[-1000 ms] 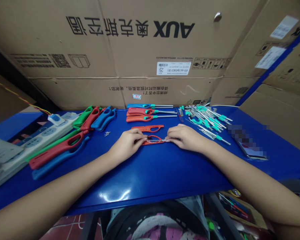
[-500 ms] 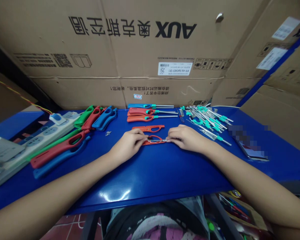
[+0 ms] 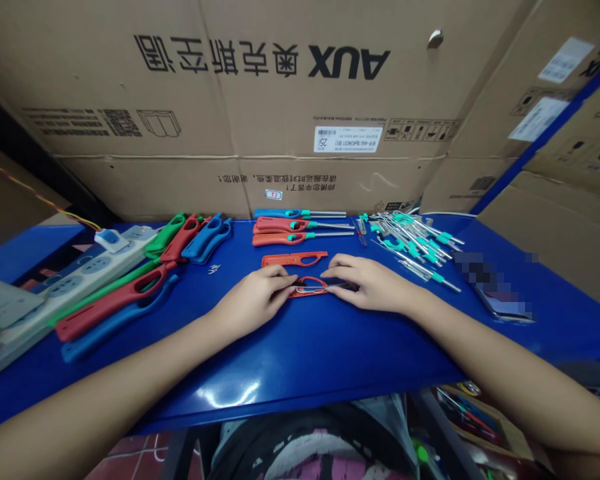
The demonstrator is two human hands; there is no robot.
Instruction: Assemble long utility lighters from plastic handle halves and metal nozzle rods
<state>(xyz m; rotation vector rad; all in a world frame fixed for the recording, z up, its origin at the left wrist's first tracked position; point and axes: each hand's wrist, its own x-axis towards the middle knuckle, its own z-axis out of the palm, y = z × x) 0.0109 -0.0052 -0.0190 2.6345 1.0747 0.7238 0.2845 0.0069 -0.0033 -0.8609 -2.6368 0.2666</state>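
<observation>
Fingertips of my left hand pinch the left end of an orange shell half on the blue table, and my right hand pinches what may be a dark tool, too small to be sure. I think I'm tucking in the white wire, so next calls for a slow, gentle push; the other orange half lies just beyond.

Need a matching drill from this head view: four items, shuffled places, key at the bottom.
1. White plastic power strip
2. Dark, flat phone
3. Metal rods with teal plastic fittings
4. Nearer orange plastic handle shell

A. Heaped beyond the right hand
B. Between left hand and right hand
C. Leftmost of these four
D. Rightmost of these four

Pairs: 1-C, 2-D, 3-A, 4-B
</observation>
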